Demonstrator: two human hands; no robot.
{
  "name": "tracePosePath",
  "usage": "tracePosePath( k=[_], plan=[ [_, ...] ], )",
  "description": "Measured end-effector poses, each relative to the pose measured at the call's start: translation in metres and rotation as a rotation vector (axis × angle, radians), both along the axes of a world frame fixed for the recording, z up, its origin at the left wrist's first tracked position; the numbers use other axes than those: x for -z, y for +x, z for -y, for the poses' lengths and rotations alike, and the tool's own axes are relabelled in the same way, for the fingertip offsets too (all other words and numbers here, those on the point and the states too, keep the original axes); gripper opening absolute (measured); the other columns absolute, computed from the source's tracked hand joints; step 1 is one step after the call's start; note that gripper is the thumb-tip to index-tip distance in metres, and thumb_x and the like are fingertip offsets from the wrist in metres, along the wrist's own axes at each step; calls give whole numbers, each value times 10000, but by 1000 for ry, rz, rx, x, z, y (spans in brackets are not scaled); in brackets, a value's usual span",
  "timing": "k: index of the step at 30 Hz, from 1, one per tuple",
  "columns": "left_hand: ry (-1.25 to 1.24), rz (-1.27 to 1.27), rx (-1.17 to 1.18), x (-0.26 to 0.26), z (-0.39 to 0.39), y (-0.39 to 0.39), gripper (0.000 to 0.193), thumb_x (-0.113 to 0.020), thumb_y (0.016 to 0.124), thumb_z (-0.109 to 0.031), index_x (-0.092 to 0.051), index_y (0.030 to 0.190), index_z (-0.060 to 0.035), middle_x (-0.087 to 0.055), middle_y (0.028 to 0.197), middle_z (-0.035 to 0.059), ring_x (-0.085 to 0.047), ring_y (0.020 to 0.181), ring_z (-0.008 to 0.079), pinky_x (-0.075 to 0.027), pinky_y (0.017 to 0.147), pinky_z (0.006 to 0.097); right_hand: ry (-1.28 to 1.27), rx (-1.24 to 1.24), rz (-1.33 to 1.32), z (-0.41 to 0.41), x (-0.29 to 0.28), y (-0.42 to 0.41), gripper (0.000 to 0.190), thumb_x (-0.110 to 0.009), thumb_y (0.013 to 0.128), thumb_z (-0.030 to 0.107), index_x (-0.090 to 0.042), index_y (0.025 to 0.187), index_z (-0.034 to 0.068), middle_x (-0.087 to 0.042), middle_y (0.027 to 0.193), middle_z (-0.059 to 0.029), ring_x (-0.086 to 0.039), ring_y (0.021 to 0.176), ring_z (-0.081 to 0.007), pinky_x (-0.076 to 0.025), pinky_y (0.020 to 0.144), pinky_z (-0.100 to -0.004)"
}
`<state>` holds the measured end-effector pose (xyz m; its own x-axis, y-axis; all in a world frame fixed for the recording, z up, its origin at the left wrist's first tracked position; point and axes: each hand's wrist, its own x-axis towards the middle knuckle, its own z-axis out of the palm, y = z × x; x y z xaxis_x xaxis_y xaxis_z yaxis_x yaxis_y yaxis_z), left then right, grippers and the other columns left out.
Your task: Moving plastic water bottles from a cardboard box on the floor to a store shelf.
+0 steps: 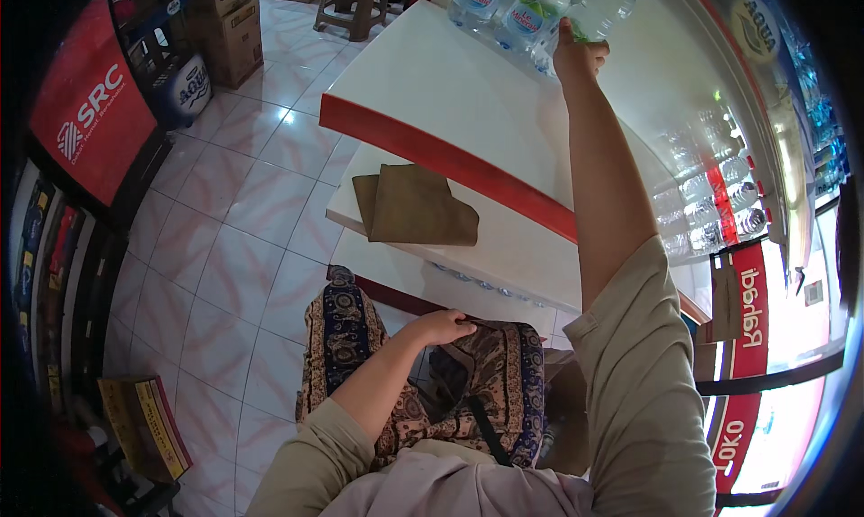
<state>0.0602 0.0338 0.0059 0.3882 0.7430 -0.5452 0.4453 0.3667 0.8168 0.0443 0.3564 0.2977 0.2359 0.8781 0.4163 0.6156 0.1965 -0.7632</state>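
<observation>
My right hand (579, 52) reaches far forward over the white shelf top and is on a clear plastic water bottle (611, 7), thumb on one side and some fingers curled. Beside it to the left stand more labelled plastic water bottles (530, 17) in a row on the white shelf top (432, 78). My left hand (442, 328) rests low, on the patterned trousers (499, 355) at my knee; its fingers are partly bent and I see nothing in it.
A brown folded cardboard piece (425, 206) lies on the lower white shelf, under the red edge (445, 166). Cardboard boxes (229, 38) and a plastic stool (354, 7) stand at the back. A yellow and brown box (145, 426) sits at lower left, near a stocked rack (54, 267).
</observation>
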Motion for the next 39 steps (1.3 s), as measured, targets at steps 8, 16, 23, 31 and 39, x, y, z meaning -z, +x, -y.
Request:
tracePosePath(
  k=[8, 16, 23, 31, 39],
  plan=[
    [0, 5, 6, -4, -1, 1, 722, -485, 815, -591, -410, 1310, -71, -484, 1273, 171, -470, 1162, 316, -388, 943, 370, 6, 79, 5, -5, -2, -4, 1014, -623, 726, 586, -51, 1322, -2, -231, 1315, -214, -285, 1199, -365, -320, 976, -476],
    [-12, -32, 1, 11, -5, -2, 717, -490, 811, -589, -417, 1304, -74, -481, 1279, 165, -469, 1168, 304, -387, 944, 369, -106, -157, 131, 38, -7, 65, 1165, -651, 646, 652, -61, 1386, -27, -230, 1370, -267, -257, 1272, -389, -244, 1042, -459],
    [-15, -138, -26, 30, 7, -13, 689, -512, 813, -573, -454, 1280, -69, -519, 1239, 162, -498, 1136, 286, -394, 930, 355, 370, -231, 582, 261, 24, 239, 637, -610, 799, 132, -303, 1346, 25, -337, 1331, -185, -337, 1238, -323, -316, 1002, -403],
    [-96, -225, 134, 27, 20, 5, 656, -536, 827, -517, -440, 1280, -52, -545, 1199, 149, -542, 1059, 246, -410, 892, 346, -57, 511, 430, 446, 247, 493, 554, -599, 726, 82, -413, 1241, 0, -430, 1206, -193, -400, 1153, -335, -317, 987, -420],
    [-105, 422, -78, -39, 48, 93, 642, -493, 863, -474, -327, 1353, -95, -343, 1367, 101, -412, 1181, 205, -356, 921, 323, -966, 911, 330, 556, 440, 612, 741, -710, 655, 286, -378, 1232, -39, -435, 1209, -227, -356, 1173, -380, -298, 996, -447]
  ],
)
